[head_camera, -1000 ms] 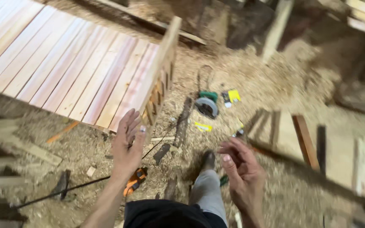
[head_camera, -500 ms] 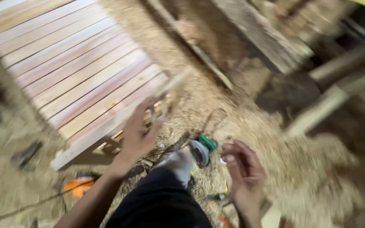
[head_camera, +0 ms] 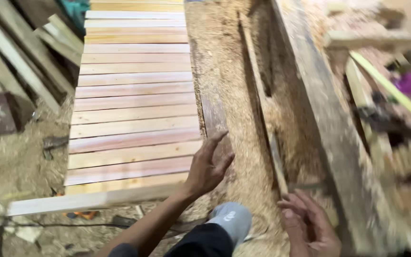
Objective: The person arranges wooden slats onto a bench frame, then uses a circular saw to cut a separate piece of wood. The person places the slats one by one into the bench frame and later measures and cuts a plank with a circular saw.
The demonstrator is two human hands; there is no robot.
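My left hand (head_camera: 208, 164) reaches forward with fingers spread, at the right edge of a slatted wooden panel (head_camera: 129, 100) made of pale and reddish boards; it holds nothing. My right hand (head_camera: 305, 223) hangs low at the bottom right with fingers loosely curled, beside a thin wooden strip (head_camera: 276, 162) lying in sawdust; I cannot tell whether it grips anything. My knee in dark cloth and a grey shoe (head_camera: 229, 219) show at the bottom centre.
Sawdust (head_camera: 224, 62) covers the ground. A long rough plank (head_camera: 319, 104) runs up the right side. Loose timber lengths (head_camera: 20, 57) lie at the left, scrap pieces and a yellow strip (head_camera: 391, 90) at the right. A cable (head_camera: 72, 223) trails at bottom left.
The view has swung left and up, so the slatted panel now runs straight ahead. My left hand has moved to the panel's right edge; the green-and-grey tool is out of view.
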